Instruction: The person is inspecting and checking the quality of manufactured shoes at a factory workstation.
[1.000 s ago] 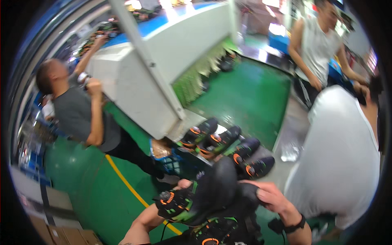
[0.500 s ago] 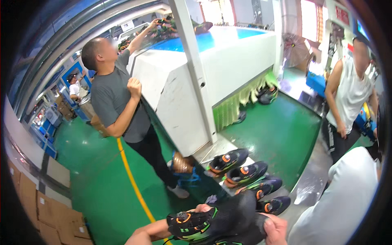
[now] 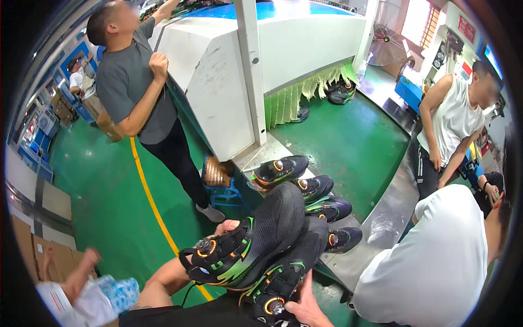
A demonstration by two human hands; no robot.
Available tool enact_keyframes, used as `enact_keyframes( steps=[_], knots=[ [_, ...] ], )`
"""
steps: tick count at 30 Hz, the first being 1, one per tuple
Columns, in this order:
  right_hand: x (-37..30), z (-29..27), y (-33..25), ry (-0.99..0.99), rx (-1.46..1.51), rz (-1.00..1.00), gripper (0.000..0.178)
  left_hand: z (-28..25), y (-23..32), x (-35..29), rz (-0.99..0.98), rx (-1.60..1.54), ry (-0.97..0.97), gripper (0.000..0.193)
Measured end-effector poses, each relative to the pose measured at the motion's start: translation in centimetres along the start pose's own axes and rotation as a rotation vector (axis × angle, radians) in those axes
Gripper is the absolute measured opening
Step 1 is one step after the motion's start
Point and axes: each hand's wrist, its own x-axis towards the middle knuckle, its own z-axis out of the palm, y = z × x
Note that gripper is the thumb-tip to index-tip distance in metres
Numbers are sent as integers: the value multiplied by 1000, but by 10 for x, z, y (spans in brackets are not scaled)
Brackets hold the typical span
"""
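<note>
Two black sneakers with green and orange trim and round lacing dials are held together in front of me, toes pointing away. My left hand (image 3: 227,225) is closed on the left sneaker (image 3: 267,231), mostly hidden behind its collar. My right hand (image 3: 308,306) grips the right sneaker (image 3: 306,252) near its dial, thumb along the side. Just beyond their toes, several matching sneakers (image 3: 280,169) stand in a row on a metal ledge (image 3: 261,150).
A white machine (image 3: 310,54) with a green fringed curtain (image 3: 305,101) stands ahead, sneakers under the fringe. A person in grey (image 3: 133,76) is left of it; a person in white (image 3: 425,250) is close on my right. Another person's arm (image 3: 81,272) shows lower left.
The sneakers have tilted up and now show apart as two. My right hand has moved from the toe end toward the dial. Another person's arms have appeared at lower left.
</note>
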Motion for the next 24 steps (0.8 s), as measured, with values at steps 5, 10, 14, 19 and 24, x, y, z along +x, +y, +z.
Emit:
enact_keyframes(
  steps=[5, 10, 14, 19, 24],
  knots=[
    [23, -18, 1, -90, -141, 21, 118, 6, 9, -23, -41, -311, -186, 66],
    [26, -32, -6, -17, 27, 48, 93, 59, 7, -42, 213, -1, 182, 93],
    [11, -46, -5, 12, 376, 227, 80, 96, -8, -77, 365, -10, 345, 93],
    [7, -42, -22, -207, 2, 139, 92, 119, -29, -110, 415, -13, 525, 90],
    [14, -12, -57, -200, -89, 115, 100, 115, -25, -117, 515, 66, 556, 93]
  ],
)
